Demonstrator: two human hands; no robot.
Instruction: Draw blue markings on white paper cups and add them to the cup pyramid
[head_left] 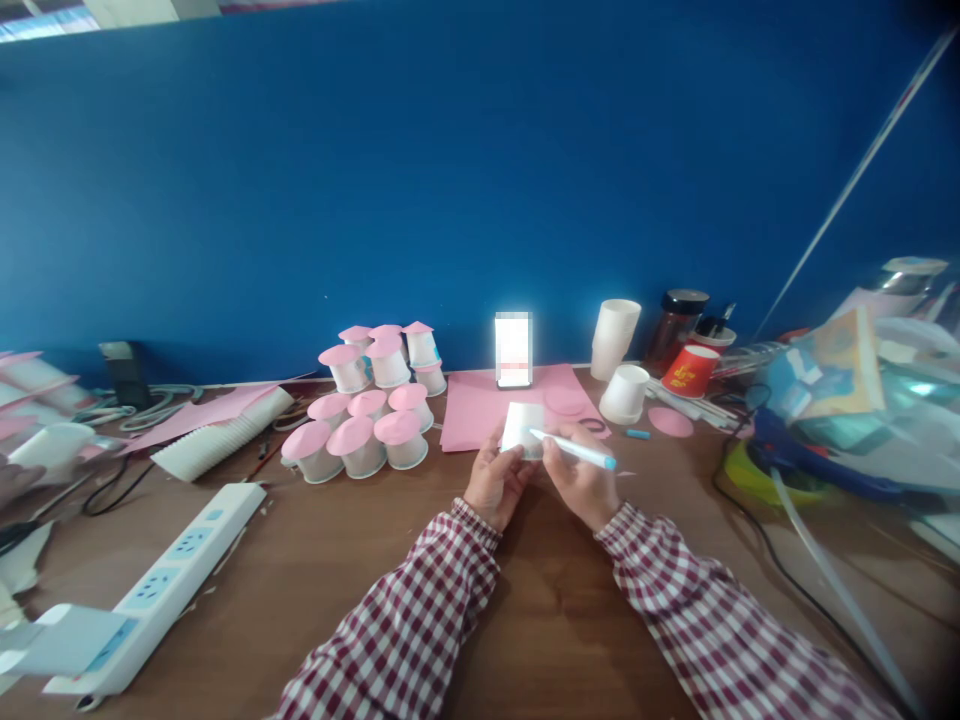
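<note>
My left hand [495,480] is closed round a white paper cup [517,425], tilted above the front edge of the pink paper. A white marker with a light-blue end [581,450] is gripped by my right hand [585,480]; its tip is at the cup's side. Any mark on the cup is too small to make out. A blue marker cap [637,434] lies to the right on the table. Several white cups with pink cone tops [352,440] stand to the left of my hands.
Behind my hands, pink paper sheets [469,410] lie under a bright phone [514,350]. Stacked white cups [615,335], an upturned cup [625,393], a red cup [691,370] and a pink disc [670,422] are at right. A power strip [169,580] lies front left.
</note>
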